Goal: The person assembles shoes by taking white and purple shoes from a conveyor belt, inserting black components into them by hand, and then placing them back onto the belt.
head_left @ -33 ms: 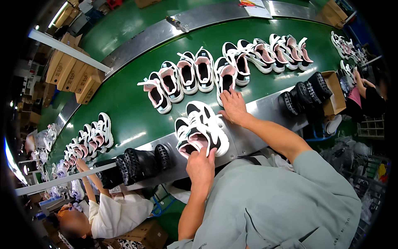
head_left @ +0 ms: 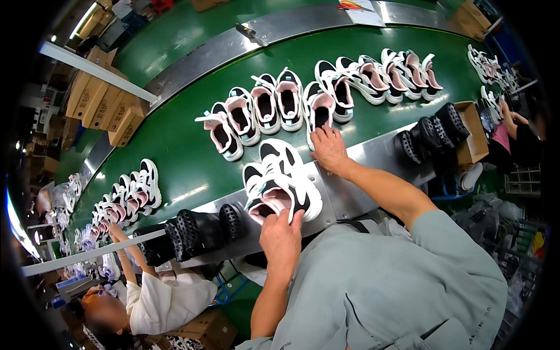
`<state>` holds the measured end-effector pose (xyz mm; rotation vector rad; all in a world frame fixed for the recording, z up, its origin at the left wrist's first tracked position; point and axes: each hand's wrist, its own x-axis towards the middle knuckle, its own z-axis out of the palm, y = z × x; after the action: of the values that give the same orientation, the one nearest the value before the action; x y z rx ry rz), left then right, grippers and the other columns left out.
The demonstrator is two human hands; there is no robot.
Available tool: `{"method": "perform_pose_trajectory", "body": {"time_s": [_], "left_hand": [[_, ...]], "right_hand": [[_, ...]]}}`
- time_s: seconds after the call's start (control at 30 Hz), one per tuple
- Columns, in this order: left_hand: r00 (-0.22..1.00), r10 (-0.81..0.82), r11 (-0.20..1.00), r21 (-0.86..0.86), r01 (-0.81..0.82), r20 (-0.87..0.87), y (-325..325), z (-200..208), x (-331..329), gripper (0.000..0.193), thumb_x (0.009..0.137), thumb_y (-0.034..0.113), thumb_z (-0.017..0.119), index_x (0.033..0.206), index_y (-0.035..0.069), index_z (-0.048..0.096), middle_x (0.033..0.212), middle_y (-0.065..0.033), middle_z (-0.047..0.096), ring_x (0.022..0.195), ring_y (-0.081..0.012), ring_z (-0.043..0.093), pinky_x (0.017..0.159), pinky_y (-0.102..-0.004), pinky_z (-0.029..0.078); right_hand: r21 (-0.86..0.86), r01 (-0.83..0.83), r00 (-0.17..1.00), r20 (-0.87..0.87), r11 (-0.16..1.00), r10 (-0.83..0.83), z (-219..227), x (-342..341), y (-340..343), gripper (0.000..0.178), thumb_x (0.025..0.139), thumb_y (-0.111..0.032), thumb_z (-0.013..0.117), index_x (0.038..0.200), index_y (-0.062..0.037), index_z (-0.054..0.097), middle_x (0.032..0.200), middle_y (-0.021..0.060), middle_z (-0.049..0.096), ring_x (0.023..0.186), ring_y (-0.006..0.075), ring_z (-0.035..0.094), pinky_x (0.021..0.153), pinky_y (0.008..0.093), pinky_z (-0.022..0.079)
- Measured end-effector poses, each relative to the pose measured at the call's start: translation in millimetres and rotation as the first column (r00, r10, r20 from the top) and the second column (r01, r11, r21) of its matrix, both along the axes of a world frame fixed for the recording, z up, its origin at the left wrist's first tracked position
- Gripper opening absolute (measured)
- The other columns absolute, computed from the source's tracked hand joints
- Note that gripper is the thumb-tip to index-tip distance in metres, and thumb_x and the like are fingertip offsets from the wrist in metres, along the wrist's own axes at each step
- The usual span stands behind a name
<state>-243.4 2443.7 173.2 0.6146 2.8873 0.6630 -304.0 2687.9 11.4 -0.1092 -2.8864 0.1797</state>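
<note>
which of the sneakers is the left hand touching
The white and black sneaker with pink lining nearest the person, at the belt's metal edge; left hand touches its heel. The others sit in rows farther off.

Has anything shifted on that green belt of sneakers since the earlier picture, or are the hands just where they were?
Nothing has visibly changed. The left hand grips the heel of the near white, black and pink sneaker at the belt's metal edge, and the right hand rests by the next white and pink sneaker on the green conveyor belt. The row of sneakers lies as before.
</note>
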Motion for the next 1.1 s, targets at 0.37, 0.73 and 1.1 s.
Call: {"method": "perform_pose_trajectory", "body": {"time_s": [0.37,0.73,1.1], "left_hand": [[0.928,0.217,0.854,-0.401,-0.331,-0.302,-86,-16,-226,0.031,0.088,0.032,0.075,0.094,0.001,0.072,0.088,-0.0234,0.068,0.084,-0.0417,0.067,0.073,-0.0504,0.053],[0.983,0.178,0.742,-0.651,-0.161,-0.041,-54,-67,-249,0.058,0.077,0.038,0.084,0.127,0.013,0.065,0.121,-0.0196,0.063,0.112,-0.0408,0.059,0.092,-0.048,0.052],[0.99,0.038,0.953,-0.304,0.006,0.139,20,-83,-293,0.043,0.09,0.048,0.067,0.108,0.01,0.073,0.1,-0.0212,0.073,0.096,-0.0395,0.069,0.083,-0.0494,0.054]], "right_hand": [[0.046,0.178,0.984,-0.009,0.983,-0.177,-34,-15,149,0.031,0.089,-0.007,0.053,0.116,-0.0191,0.063,0.093,0.0076,0.062,0.094,0.0282,0.062,0.072,0.0449,0.047],[-0.149,0.048,0.988,0.149,0.988,-0.025,44,-57,35,0.071,0.083,-0.035,0.077,0.146,-0.0188,0.05,0.127,0.0222,0.056,0.115,0.0378,0.053,0.101,0.0509,0.04],[0.026,-0.068,0.967,0.246,0.997,0.06,3,-150,15,0.025,0.085,-0.021,0.059,0.105,-0.0172,0.075,0.098,0.012,0.068,0.098,0.03,0.059,0.087,0.0446,0.041]]}}
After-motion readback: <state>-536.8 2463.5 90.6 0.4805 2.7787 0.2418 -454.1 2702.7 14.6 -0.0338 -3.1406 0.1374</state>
